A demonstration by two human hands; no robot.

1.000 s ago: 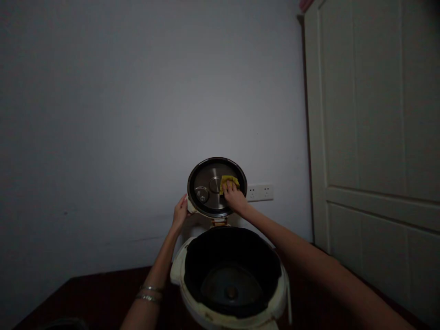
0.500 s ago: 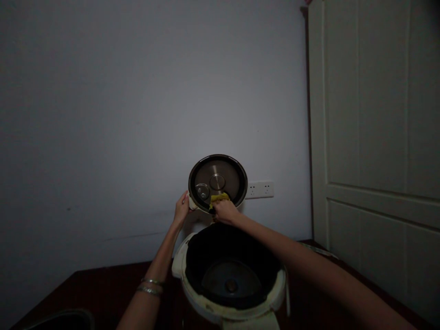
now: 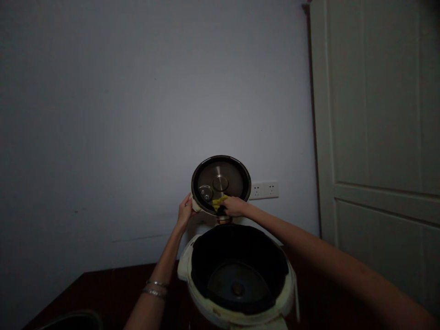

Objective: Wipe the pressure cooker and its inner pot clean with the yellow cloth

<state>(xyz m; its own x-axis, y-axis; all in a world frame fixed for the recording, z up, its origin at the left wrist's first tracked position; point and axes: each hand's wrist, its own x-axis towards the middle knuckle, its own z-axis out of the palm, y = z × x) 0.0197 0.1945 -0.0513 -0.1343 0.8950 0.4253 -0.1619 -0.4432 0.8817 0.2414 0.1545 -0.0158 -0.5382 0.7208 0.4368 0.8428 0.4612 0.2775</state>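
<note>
An electric cooker (image 3: 208,308) with a whitish rim stands before me, its dark inside bare down to a round knob at the bottom. Its raised lid (image 3: 232,176) shows a metal underside with a black ring round the edge. My left hand (image 3: 185,211) grips the lid's lower left edge by a pale tab, fingers partly hidden behind it. My right hand (image 3: 235,207) is closed on a yellow cloth (image 3: 219,201), which it presses against the lid's lower inner edge, beside a small round valve part (image 3: 206,193).
The cooker stands on a dark red table (image 3: 117,284) against a grey wall (image 3: 137,114). A double wall socket (image 3: 264,190) is just right of the lid. A pale panelled door (image 3: 381,114) rises at the right. A dark rounded rim (image 3: 74,316) shows at lower left.
My right hand has shifted slightly right relative to the lid, with the cloth still in it. The whole view has moved a little; my left hand keeps its hold on the lid.
</note>
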